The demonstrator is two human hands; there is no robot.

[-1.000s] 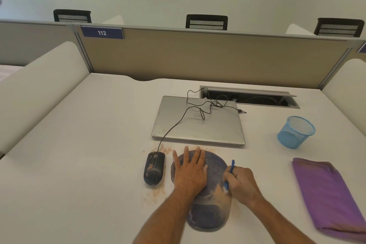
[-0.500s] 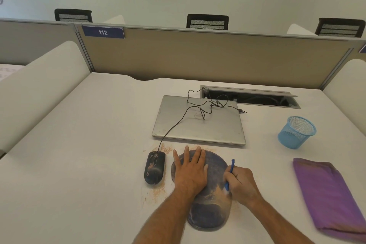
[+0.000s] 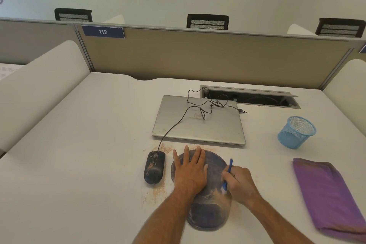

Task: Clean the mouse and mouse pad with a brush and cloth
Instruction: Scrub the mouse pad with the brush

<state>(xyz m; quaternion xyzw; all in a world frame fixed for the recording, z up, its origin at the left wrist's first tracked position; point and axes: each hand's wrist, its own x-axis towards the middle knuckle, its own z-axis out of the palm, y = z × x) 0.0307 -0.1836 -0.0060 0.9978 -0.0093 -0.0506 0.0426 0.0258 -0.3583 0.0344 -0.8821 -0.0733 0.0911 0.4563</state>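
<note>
Head view: left hand (image 3: 190, 170) flat, fingers spread, pressing far half of mouse pad (image 3: 206, 212) on desk (image 3: 79, 184). Right hand (image 3: 238, 184) closed around blue brush (image 3: 227, 174), bristle end down at pad's right edge, on tan dust. Pad long axis runs away from person; brush nearly along it. Mouse (image 3: 154, 167) just left of pad, nearer left hand, dusty, untouched. Purple cloth (image 3: 326, 194) well right, nearer right hand. Likely next: sweep dust off right edge.

One mouse (image 3: 154, 167); one mouse pad (image 3: 210, 210); one brush (image 3: 227, 174); one purple cloth (image 3: 326, 194); one closed laptop (image 3: 198, 125); one blue mesh cup (image 3: 296, 131); two hands, left (image 3: 190, 172) and right (image 3: 240, 184); three chair backs (image 3: 207, 22).
</note>
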